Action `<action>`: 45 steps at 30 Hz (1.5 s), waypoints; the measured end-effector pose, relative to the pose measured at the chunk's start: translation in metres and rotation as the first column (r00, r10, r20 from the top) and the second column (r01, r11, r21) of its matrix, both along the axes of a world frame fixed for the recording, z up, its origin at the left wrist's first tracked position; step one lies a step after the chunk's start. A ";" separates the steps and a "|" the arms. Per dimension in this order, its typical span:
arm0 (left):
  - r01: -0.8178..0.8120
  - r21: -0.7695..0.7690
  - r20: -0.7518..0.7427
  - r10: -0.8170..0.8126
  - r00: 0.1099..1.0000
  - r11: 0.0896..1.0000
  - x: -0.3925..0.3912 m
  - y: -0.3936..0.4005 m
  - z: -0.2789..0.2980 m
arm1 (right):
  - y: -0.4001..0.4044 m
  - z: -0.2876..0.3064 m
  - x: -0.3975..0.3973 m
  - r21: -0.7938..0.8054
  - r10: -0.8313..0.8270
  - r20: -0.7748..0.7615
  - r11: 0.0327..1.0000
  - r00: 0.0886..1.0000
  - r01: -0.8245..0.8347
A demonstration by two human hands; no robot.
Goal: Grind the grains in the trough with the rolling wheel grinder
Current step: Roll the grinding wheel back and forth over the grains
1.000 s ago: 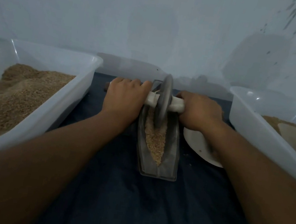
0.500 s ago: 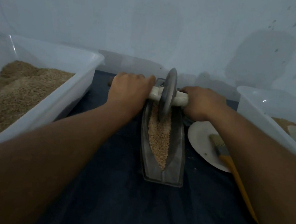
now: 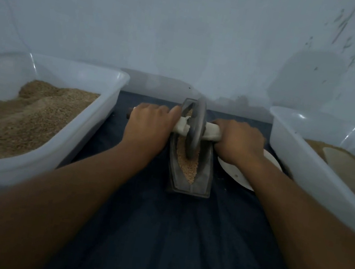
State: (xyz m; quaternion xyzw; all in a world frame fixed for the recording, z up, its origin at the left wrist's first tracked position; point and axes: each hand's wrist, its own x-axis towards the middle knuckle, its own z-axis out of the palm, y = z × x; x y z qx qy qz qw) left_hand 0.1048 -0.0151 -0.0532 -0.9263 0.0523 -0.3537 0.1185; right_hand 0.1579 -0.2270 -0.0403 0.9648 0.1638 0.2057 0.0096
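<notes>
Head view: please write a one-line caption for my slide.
Both hands grip the wheel grinder's axle, wheel in the grain-filled trough.

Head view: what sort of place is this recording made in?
Probably a makeshift indoor workstation for hand-grinding grain, not a kitchen. A dark cloth is spread against a plain wall, with a grain-filled tub on the left and a metal trough with its rolling wheel.

My view is dim and bluish, with soft flat light and faint shadows on the wall (image 3: 188, 31). The wide lens bows the edges; my forearms blur near the bottom. Small glints mark the tub rims (image 3: 120, 76).
</notes>
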 end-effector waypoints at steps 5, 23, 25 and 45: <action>0.018 -0.003 0.023 -0.018 1.000 1.000 -0.019 -0.003 0.000 | -0.002 -0.007 -0.021 0.031 -0.011 0.118 0.999 0.993 0.008; 0.000 0.006 0.046 -0.001 0.999 1.000 0.006 -0.003 -0.003 | -0.003 -0.008 0.003 0.033 -0.020 0.025 0.999 0.999 0.019; 0.007 0.003 0.046 -0.007 0.999 1.000 0.013 -0.002 -0.001 | -0.001 -0.005 0.010 0.026 -0.011 0.008 1.000 1.000 0.011; -0.011 0.036 0.069 0.009 0.998 0.999 0.049 -0.002 0.008 | 0.005 0.016 0.056 0.023 -0.022 -0.240 0.999 0.971 0.029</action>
